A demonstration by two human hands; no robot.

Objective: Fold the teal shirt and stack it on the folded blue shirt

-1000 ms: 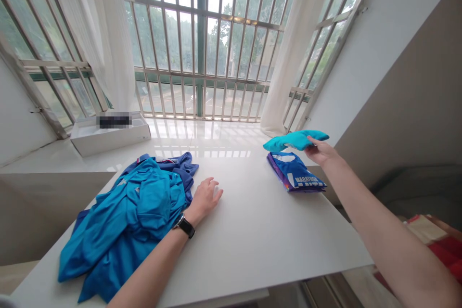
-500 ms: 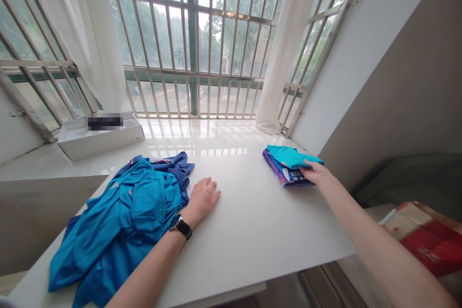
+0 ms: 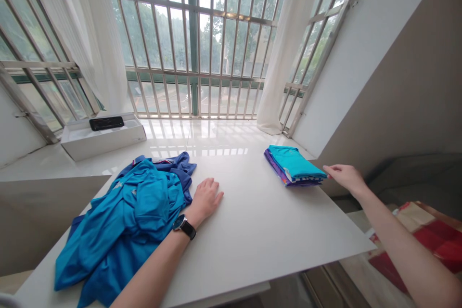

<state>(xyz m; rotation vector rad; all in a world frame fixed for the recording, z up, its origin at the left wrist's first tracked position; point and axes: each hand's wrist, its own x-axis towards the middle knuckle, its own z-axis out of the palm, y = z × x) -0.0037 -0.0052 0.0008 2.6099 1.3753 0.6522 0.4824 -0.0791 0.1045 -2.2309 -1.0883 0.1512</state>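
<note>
My left hand (image 3: 206, 199) lies flat and open on the white table top (image 3: 260, 243), just right of a crumpled heap of bright blue garments (image 3: 126, 226), and does not appear to hold them. A black watch (image 3: 185, 226) circles my left wrist. Further right, a folded teal garment (image 3: 295, 162) rests on a folded blue and purple printed shirt (image 3: 293, 175). My right hand (image 3: 343, 176) is open, holding nothing, with its fingertips just off the right side of that stack.
A shallow white box (image 3: 103, 140) holding a black object (image 3: 106, 123) stands on the white sill at the far left. Barred windows and white curtains rise behind the table. Red and brown packaging (image 3: 422, 231) lies below the table's right edge.
The teal garment has gone from being held in the air by my right hand to lying on the folded shirt. My right hand has let go and moved right, off the stack.
</note>
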